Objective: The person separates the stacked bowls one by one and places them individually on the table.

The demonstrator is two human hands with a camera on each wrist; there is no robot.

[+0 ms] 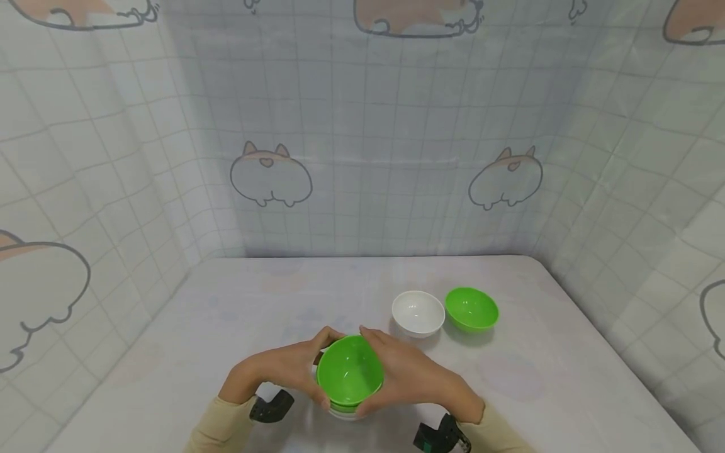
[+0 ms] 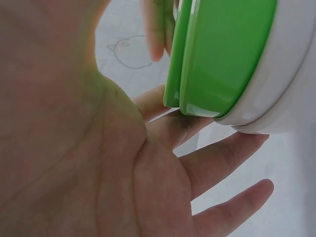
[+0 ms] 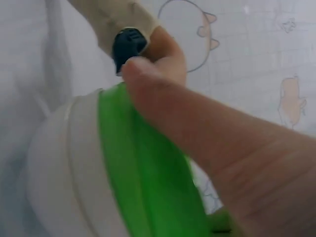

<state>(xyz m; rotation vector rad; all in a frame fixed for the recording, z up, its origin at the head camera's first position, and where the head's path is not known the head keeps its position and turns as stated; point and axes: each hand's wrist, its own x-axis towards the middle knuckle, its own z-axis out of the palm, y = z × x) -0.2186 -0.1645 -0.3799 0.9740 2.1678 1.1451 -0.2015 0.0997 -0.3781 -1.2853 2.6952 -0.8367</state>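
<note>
In front of me stands a nested stack of bowls, the top green bowl (image 1: 349, 370) fitting inside a second green one. Below these, the left wrist view shows the stacked rims of white bowls (image 2: 291, 74). My left hand (image 1: 294, 366) holds the stack from the left, thumb at the near side and fingers round the far side. From the right, my right hand (image 1: 403, 371) grips it the same way. The right thumb (image 3: 173, 106) lies against the green rims in the right wrist view. The far fingertips are partly hidden behind the bowls.
Beyond the right hand, a separate white bowl (image 1: 418, 313) sits upright beside a separate green bowl (image 1: 471, 309) on the pale table (image 1: 255, 302). Patterned cloth walls (image 1: 362, 126) enclose the table at the back and both sides.
</note>
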